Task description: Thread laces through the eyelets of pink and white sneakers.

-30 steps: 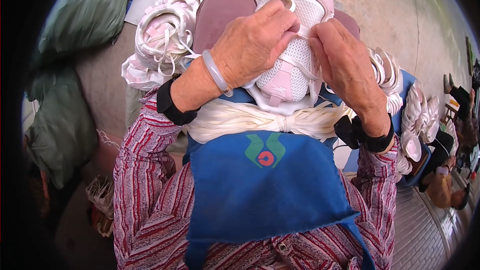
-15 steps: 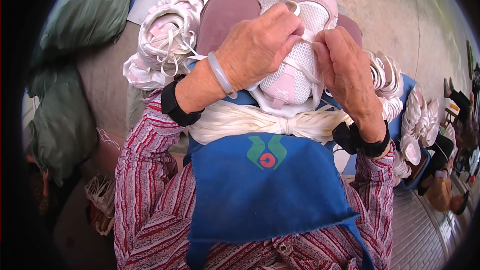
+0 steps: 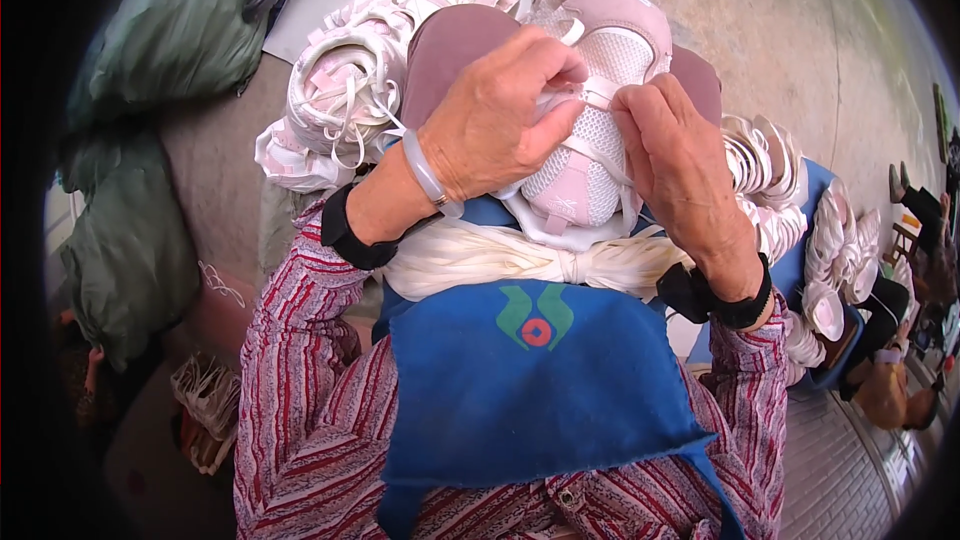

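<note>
A pale pink and white sneaker [image 3: 575,185] lies in front of me with its toe end pointing away and its mesh tongue showing. A flat white shoelace [image 3: 597,92] crosses the tongue between my hands. The thumb and forefinger of my left hand [image 3: 500,120] are a little apart around the lace at the shoe's left side. My right hand [image 3: 680,145] is closed, its thumb and forefinger pinching the lace at the right side. Below the sneaker a tied bundle of cream laces [image 3: 470,255] lies across my lap, above a blue apron [image 3: 540,400].
Several laced sneakers [image 3: 345,90] are piled on the left, beside a mauve rounded pad [image 3: 455,35]. More white shoes [image 3: 765,165] line the right side. Green sacks [image 3: 140,230] stand on the floor at the far left. Another person [image 3: 885,385] is at the far right edge.
My left thumb and forefinger have parted from their pinch on the lace. My right hand stays pinched, slightly lower. The whole view has shifted a little.
</note>
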`<state>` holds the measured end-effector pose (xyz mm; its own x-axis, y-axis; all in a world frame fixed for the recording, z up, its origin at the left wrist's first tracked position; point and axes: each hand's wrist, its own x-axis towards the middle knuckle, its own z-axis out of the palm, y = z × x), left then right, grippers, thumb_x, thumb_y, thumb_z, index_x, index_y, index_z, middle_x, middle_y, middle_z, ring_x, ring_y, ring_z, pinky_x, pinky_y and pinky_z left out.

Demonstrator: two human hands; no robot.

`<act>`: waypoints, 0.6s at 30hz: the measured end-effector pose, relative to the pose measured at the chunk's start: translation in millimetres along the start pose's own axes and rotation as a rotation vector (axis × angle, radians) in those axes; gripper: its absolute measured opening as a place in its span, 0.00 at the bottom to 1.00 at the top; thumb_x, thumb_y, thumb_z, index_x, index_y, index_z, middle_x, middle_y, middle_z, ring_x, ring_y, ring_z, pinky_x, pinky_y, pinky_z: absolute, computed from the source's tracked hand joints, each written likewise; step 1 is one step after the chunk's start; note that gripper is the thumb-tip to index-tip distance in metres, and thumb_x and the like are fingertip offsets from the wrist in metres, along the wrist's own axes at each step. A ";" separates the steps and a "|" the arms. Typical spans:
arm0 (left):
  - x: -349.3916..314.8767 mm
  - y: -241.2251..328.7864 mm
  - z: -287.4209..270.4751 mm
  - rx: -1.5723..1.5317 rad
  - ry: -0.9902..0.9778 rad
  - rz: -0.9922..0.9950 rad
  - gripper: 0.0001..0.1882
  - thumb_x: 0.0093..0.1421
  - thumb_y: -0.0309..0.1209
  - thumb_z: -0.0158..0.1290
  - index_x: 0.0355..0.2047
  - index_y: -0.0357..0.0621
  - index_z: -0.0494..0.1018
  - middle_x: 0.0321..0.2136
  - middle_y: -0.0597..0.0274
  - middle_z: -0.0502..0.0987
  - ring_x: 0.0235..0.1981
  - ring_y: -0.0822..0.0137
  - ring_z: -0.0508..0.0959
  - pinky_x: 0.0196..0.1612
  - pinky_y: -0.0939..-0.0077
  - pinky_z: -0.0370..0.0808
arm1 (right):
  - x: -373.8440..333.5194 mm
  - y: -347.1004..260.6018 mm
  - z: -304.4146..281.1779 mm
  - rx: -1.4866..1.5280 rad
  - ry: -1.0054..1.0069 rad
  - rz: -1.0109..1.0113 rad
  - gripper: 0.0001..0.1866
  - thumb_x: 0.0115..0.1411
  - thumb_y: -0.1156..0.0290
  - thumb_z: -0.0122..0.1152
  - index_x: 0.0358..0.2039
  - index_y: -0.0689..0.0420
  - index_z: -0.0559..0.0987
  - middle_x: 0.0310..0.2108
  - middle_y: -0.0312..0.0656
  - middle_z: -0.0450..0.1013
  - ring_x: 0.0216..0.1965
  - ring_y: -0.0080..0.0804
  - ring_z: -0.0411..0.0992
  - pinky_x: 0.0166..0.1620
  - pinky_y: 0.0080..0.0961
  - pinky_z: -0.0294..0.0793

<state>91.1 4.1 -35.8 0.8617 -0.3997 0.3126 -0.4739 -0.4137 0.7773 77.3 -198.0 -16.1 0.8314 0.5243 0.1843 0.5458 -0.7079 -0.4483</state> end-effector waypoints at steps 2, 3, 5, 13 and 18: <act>-3.4 2.9 -4.2 -0.006 0.019 -0.029 0.09 0.53 0.24 0.58 0.34 0.37 0.71 0.28 0.57 0.71 0.29 0.63 0.75 0.34 0.73 0.72 | -2.2 -1.7 -1.2 0.078 -0.003 0.045 0.11 0.52 0.80 0.54 0.38 0.58 0.70 0.31 0.47 0.67 0.32 0.49 0.71 0.32 0.39 0.72; -5.7 4.9 -3.6 -0.040 0.001 -0.092 0.10 0.53 0.24 0.58 0.34 0.36 0.71 0.28 0.57 0.71 0.30 0.63 0.75 0.35 0.73 0.72 | -1.6 -2.2 -0.6 0.075 0.000 0.043 0.11 0.52 0.80 0.54 0.38 0.58 0.70 0.31 0.47 0.67 0.32 0.49 0.71 0.32 0.39 0.72; -5.7 5.7 -0.5 -0.070 -0.015 -0.155 0.10 0.52 0.24 0.59 0.33 0.36 0.72 0.28 0.57 0.71 0.30 0.63 0.75 0.35 0.73 0.72 | 0.9 -5.0 1.6 0.072 0.081 0.033 0.12 0.52 0.80 0.54 0.38 0.57 0.71 0.30 0.46 0.68 0.31 0.46 0.72 0.32 0.39 0.72; 9.5 6.0 5.3 -0.017 -0.003 -0.137 0.09 0.51 0.24 0.57 0.32 0.36 0.72 0.28 0.56 0.73 0.30 0.62 0.76 0.35 0.72 0.73 | 5.8 0.0 -7.2 0.076 0.151 0.110 0.05 0.53 0.76 0.61 0.30 0.56 0.74 0.26 0.44 0.66 0.30 0.42 0.71 0.33 0.34 0.69; 9.1 21.5 -6.5 0.140 0.031 -0.112 0.08 0.49 0.23 0.55 0.31 0.38 0.70 0.28 0.54 0.72 0.29 0.55 0.76 0.33 0.67 0.74 | 15.8 -13.5 3.3 -0.039 0.168 0.009 0.04 0.55 0.76 0.57 0.27 0.58 0.71 0.25 0.46 0.64 0.27 0.45 0.67 0.30 0.39 0.65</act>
<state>90.0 -3.1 -12.7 0.9145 -0.3203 0.2472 -0.3939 -0.5652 0.7249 82.8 -178.6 -10.1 0.8400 0.4337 0.3261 0.5396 -0.7315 -0.4168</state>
